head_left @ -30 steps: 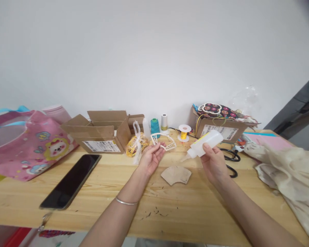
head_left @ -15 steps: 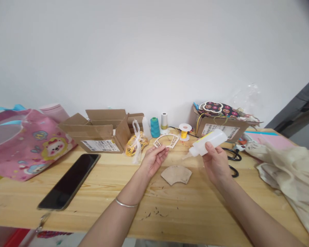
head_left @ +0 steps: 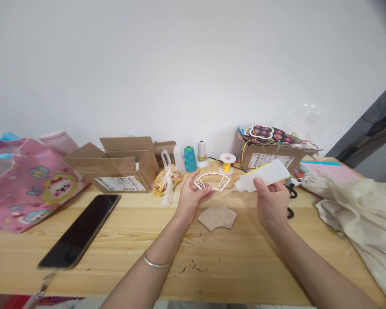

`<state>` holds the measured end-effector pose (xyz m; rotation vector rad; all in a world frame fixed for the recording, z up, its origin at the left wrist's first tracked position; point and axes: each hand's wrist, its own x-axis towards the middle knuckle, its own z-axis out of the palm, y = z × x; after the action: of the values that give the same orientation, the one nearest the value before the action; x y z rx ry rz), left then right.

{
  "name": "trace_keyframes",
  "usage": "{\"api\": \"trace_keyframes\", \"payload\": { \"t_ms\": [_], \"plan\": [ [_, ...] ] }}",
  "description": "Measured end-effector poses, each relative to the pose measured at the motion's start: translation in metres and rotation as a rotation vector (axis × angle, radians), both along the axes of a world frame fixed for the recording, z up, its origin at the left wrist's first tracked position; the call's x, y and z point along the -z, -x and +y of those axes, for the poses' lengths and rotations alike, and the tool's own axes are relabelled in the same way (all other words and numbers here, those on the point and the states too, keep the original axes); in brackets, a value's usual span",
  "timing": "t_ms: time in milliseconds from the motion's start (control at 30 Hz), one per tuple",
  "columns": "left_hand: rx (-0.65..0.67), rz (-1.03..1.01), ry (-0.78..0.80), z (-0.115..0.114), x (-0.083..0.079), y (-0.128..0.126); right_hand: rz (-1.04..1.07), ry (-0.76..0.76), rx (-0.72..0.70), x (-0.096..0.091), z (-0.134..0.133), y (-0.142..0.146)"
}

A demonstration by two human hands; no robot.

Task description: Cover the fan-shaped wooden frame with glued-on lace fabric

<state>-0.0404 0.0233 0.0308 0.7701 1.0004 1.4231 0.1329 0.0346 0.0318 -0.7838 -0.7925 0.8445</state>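
Between the thumb and fingers of my left hand (head_left: 193,195) is a pale fan-shaped frame (head_left: 224,183) with cut-out lattice ends, held up above the table. My right hand (head_left: 272,201) is closed around a translucent white squeeze bottle (head_left: 263,175), tilted so its narrow tip points left toward the frame. The tip is apart from the frame. On the table below and between both hands lies a brownish fan-shaped piece (head_left: 217,217), flat and solid.
Behind my hands stand a teal thread cone (head_left: 190,159), a white spool (head_left: 201,152), a yellow thread spool (head_left: 227,164) and a bagged yellow bundle (head_left: 166,180). Cardboard boxes (head_left: 116,165) flank them. A phone (head_left: 80,231) lies left; beige cloth (head_left: 357,219) lies right.
My left hand has turned the frame, and its fingers now sit behind the frame's left end with the thumb in front. The bottle has shifted slightly right. The view has moved a little.
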Motion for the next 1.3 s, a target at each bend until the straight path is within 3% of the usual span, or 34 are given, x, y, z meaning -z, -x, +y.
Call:
{"api": "trace_keyframes", "payload": {
  "t_ms": [667,967,1300],
  "plan": [
    [-0.107,0.253,-0.097,0.0019,-0.0012,-0.0024,-0.025,-0.03,0.009,-0.002,-0.001,-0.0021],
    [-0.018,0.281,-0.154,-0.0007,-0.0006,-0.0045,-0.041,-0.076,0.086,-0.0084,-0.0032,-0.0033],
    [0.002,0.332,-0.185,-0.0013,0.002,-0.006,-0.172,-0.096,0.061,-0.0066,-0.0073,-0.0054]
  ]
}}
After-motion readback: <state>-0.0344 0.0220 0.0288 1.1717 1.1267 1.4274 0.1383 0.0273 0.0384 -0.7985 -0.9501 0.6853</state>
